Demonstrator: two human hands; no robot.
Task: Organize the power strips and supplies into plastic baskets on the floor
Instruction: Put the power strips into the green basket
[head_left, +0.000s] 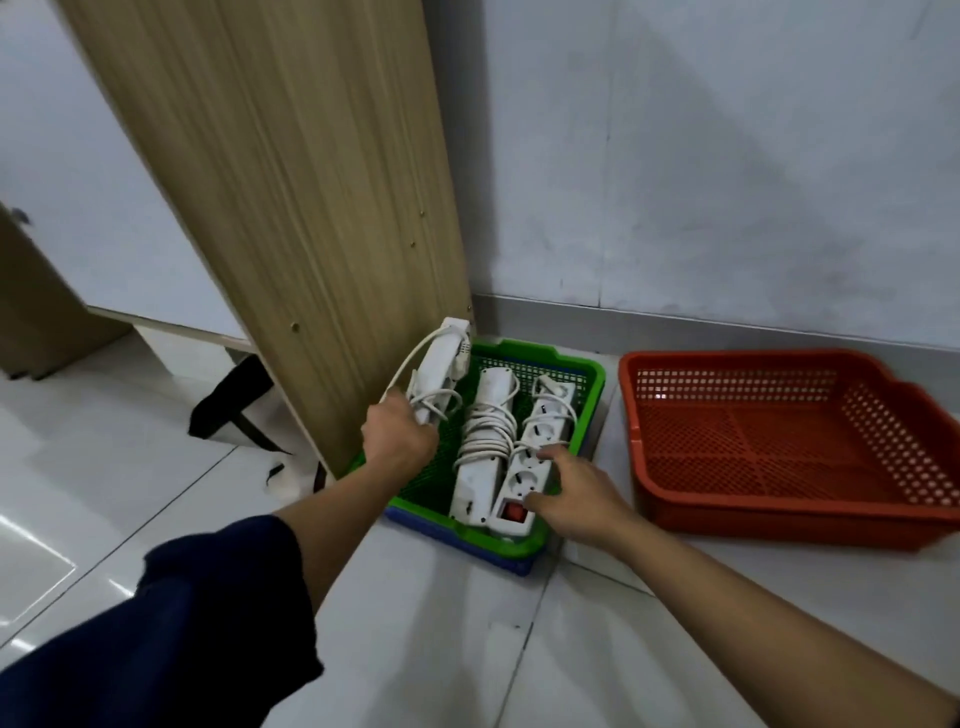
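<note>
Dark blue sleeve (171, 639) fills the near left corner, and from it the left forearm reaches out to the green basket (592, 382) on the floor (415, 623). That basket sits nested on a blue one (457, 545), close against the foot of a wooden panel (291, 182).

The left hand (397, 439) has its fingers curled round the lower end of a white strip (439, 379) with its cord looped about it; the strip stands tilted up, its top end leaning near the panel's edge, above the basket's left side. The right hand (576, 496) lies spread over the near end of the right strip (530, 467), fingers fairly straight and touching its socket face beside the red switch (513, 512); it presses or steadies more than it grips. Between them a middle strip (485, 452), wound in its own cord, lies flat in the basket.

An orange basket (779, 441) stands just to the right, apart from the green one, with nothing visible in it.

The step in hand looks like laying the third strip into the green basket's free left lane while the right hand keeps the others in line. Next the left hand would need to lower the strip flat alongside the middle one, keeping the loose cord loop from snagging the rim or springing open, then let go. Further supplies are not in view, so how much of the task remains is hard to judge.
</note>
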